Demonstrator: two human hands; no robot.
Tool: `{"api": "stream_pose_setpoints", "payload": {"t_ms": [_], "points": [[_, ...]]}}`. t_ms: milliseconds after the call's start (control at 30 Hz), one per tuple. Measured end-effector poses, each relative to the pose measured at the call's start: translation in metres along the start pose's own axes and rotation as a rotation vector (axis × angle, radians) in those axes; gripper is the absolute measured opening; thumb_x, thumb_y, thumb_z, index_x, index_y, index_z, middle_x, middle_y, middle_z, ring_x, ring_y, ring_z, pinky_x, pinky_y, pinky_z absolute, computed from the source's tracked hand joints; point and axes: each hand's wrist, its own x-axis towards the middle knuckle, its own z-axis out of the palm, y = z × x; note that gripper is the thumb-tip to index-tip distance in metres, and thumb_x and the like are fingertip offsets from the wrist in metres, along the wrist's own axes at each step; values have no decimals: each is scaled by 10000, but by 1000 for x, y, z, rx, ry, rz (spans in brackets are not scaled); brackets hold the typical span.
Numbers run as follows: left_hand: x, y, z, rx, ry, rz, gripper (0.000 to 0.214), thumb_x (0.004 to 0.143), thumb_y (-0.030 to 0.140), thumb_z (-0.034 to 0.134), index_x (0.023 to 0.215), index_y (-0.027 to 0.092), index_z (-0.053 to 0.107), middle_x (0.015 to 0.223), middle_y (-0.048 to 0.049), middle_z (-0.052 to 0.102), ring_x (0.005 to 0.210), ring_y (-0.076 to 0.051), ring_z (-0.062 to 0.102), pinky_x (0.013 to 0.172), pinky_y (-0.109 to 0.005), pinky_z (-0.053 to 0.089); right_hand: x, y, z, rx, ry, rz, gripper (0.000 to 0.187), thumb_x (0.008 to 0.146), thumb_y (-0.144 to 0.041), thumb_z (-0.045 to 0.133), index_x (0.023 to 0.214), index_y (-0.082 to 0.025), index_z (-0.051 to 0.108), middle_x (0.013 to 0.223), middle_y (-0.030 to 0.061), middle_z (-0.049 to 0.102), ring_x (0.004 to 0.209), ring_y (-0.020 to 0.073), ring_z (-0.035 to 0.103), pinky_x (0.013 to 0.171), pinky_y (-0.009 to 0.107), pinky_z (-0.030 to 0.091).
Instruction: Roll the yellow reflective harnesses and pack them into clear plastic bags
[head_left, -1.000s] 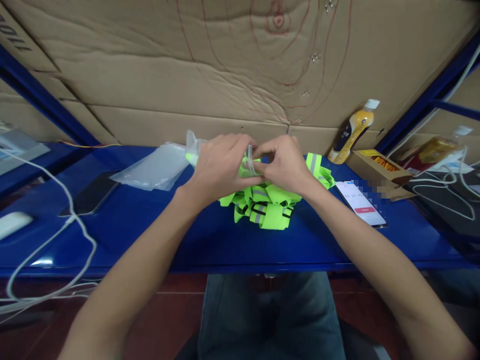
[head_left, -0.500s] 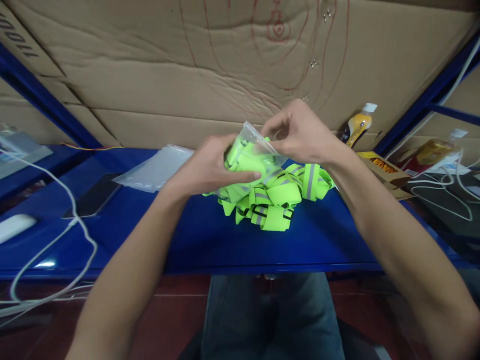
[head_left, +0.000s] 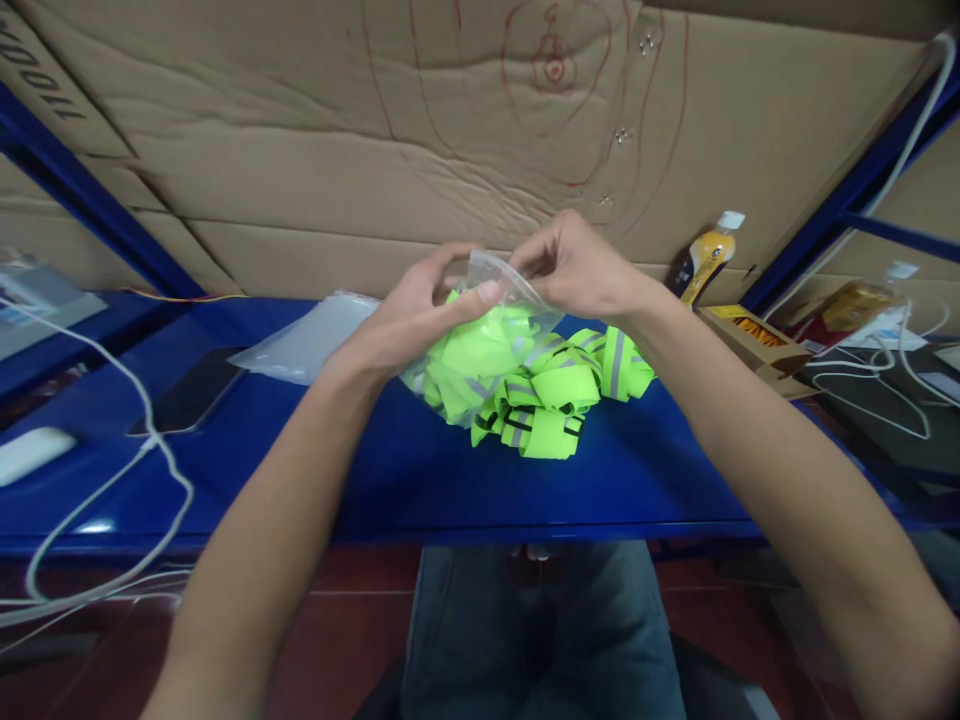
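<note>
A clear plastic bag (head_left: 501,272) with bunched neon-yellow reflective straps inside is held between my hands above the blue table. My left hand (head_left: 420,310) grips the bag's left side, its thumb lying along the top edge. At the upper right of the bag's mouth, my right hand (head_left: 574,265) pinches the rim, its fingertips partly hidden behind the plastic. Under and to the right of the bag lies a loose pile of neon-yellow straps (head_left: 555,430) with grey reflective stripes and black fittings.
Left of the bag lie flat clear plastic bags (head_left: 307,338), a dark phone (head_left: 191,390) and a white cable (head_left: 169,465). An orange-labelled bottle (head_left: 709,258) and an open cardboard box (head_left: 772,355) stand to the right. Cardboard (head_left: 300,190) walls the back of the blue table (head_left: 450,500).
The straps in the bag have sunk lower beneath its rim. My left thumb has moved up to the bag's top edge, and my right hand has shifted slightly left.
</note>
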Motion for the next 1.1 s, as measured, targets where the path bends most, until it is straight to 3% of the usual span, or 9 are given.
{"api": "stream_pose_setpoints", "payload": {"t_ms": [100,233,367,467,700,833,967,1033,1100], "points": [[-2,2,-4,-180,-81,-209,585,840,704,910,1091,185,808,1005,-117,841,829,-283,803,641,-361,651,-2,-13,-5,10,87,-18,436,781,-584,991,754,-198,791,659,-6,698,688,153,629,589,282,499],[-3,2,-7,-266,30,-240,638,817,728,928,1131,186,811,1074,-115,845,915,-292,801,740,-389,674,-14,-30,-13,9,219,-121,526,954,-706,793,862,-190,838,841,10,800,850,181,716,730,335,543],[-2,2,-3,-199,63,-197,645,848,756,880,1140,183,821,1149,-121,843,1043,-313,787,872,-406,669,-25,-18,-16,-5,106,-191,470,879,-691,891,933,-224,880,1079,66,846,1082,257,761,896,395,614],[-1,5,4,-139,56,-131,609,873,741,858,1118,184,830,1157,-112,836,1147,-333,753,967,-408,646,-26,-1,-10,66,34,-172,525,806,-728,931,954,-227,880,1097,86,840,1136,280,752,965,415,634],[1,-7,16,-292,160,-183,460,840,621,914,914,176,825,860,-45,782,736,-190,678,646,-296,545,-19,19,13,153,-5,-92,573,914,-791,799,907,-219,831,919,33,802,915,228,693,813,363,597],[2,-12,22,-403,231,-208,461,798,594,968,877,171,803,821,-29,766,687,-160,651,629,-291,529,-22,20,22,174,2,-91,620,959,-845,700,949,-239,834,998,38,822,1044,256,723,938,398,619],[8,-14,20,-568,365,-260,576,753,646,1003,988,163,796,957,-62,820,820,-213,718,815,-387,605,-43,22,29,158,231,-177,567,991,-759,729,1313,-298,808,1467,70,749,1380,266,673,1199,429,557],[13,-24,13,-563,459,-301,583,768,676,987,960,167,776,900,-52,805,837,-231,717,856,-428,591,-60,30,29,156,365,-137,569,1016,-696,733,1445,-321,742,1589,94,665,1305,254,717,1150,437,598],[16,-41,-1,-492,560,-343,574,779,709,962,908,188,758,810,-32,767,847,-256,713,866,-471,577,-78,42,30,77,423,-74,514,1043,-662,707,1415,-310,751,1527,117,690,1186,252,757,1064,455,639]]}}
